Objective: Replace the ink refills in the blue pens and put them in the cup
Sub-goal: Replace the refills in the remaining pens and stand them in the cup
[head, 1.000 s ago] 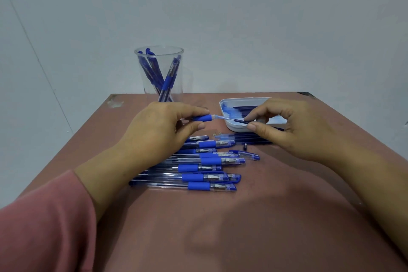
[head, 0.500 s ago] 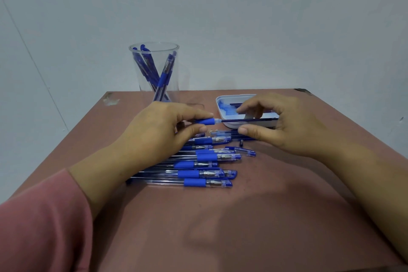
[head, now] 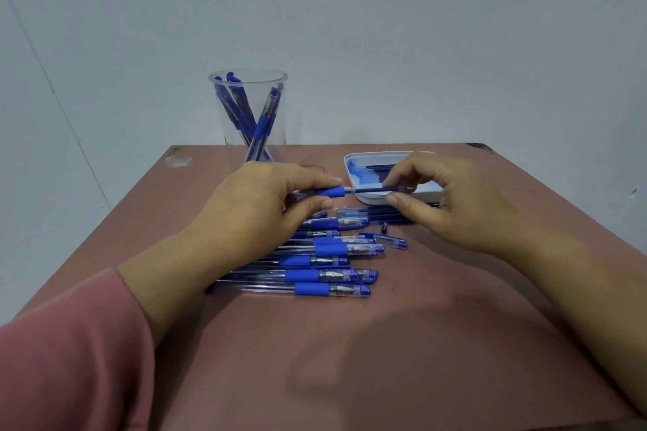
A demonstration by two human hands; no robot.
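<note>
Since a moment ago the refill [head: 371,190] has levelled and slid deeper into the pen [head: 329,192], held above the tabletop [head: 420,343]. My left grip [head: 252,206] pinches the pen, my right grip [head: 455,206] the refill. It looks thin, light and bendy; I'd hold close to the mouth, pushing straight.

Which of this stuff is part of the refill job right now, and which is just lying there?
In use: left hand, pen barrel, right hand, refill, tray, cup.
Lying about: row of pens, loose cap, loose refills by tray.
</note>
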